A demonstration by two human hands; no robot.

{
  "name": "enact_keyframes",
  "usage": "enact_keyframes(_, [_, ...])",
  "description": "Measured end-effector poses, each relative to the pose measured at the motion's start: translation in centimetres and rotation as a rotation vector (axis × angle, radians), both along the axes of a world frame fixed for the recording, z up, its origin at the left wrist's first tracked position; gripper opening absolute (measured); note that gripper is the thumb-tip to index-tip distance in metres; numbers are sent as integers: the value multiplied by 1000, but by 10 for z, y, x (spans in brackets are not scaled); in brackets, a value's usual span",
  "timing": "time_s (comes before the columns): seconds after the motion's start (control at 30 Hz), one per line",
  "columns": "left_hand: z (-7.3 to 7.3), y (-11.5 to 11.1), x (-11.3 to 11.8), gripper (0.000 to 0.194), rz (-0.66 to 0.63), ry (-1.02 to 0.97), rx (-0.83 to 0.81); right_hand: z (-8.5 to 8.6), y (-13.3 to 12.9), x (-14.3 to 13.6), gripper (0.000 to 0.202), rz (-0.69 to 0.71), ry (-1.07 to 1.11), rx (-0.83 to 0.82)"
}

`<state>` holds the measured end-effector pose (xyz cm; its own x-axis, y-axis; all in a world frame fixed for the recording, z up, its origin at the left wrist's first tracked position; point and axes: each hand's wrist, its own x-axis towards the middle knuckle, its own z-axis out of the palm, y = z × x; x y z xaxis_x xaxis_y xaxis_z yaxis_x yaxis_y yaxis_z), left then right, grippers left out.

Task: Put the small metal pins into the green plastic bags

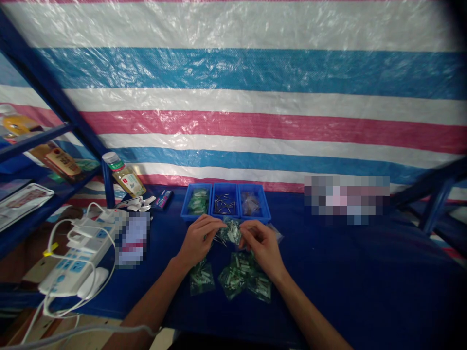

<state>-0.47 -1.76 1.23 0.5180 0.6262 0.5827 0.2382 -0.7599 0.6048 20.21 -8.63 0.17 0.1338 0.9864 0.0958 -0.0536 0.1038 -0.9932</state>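
Observation:
Between my two hands is a small clear plastic bag (231, 230) with greenish and silvery pieces inside. My left hand (200, 238) pinches its left edge, and the fingers of my right hand (260, 243) close on its right edge. Below my hands lie several similar filled bags (233, 282), with another filled bag (202, 279) under my left wrist. A few loose metal pins (219, 238) show beside my left fingers. Partly behind my right hand is another clear bag (275, 233); its contents are hidden.
Three joined blue bins stand behind my hands: green bags (199, 200), dark metal pins (224, 204) and clear bags (251, 203). At left are a power strip (80, 253) with white cables, a bottle (126, 176) and a small dark box (162, 199). Blue frame posts (108, 182) flank the table.

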Motion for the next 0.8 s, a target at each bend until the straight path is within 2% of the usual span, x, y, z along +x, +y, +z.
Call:
enact_keyframes(0.2, [2, -1, 1, 17, 22, 11, -12, 0, -1, 1, 24, 46, -18, -19])
enact_keyframes(0.43, [6, -3, 1, 7, 56, 0, 30, 2, -1, 0, 27, -14, -171, 65])
enact_keyframes(0.53, [4, -4, 2, 7, 89, -11, -35, 2, -1, -2, 27, 45, -107, -6])
enact_keyframes(0.63, [2, -5, 3, 7, 113, -16, -62, 2, -1, -5, 29, 69, 0, -11])
enact_keyframes(0.8, [6, -5, 2, 19, 25, 9, -5, 3, -1, -5, 42, 63, 83, -21])
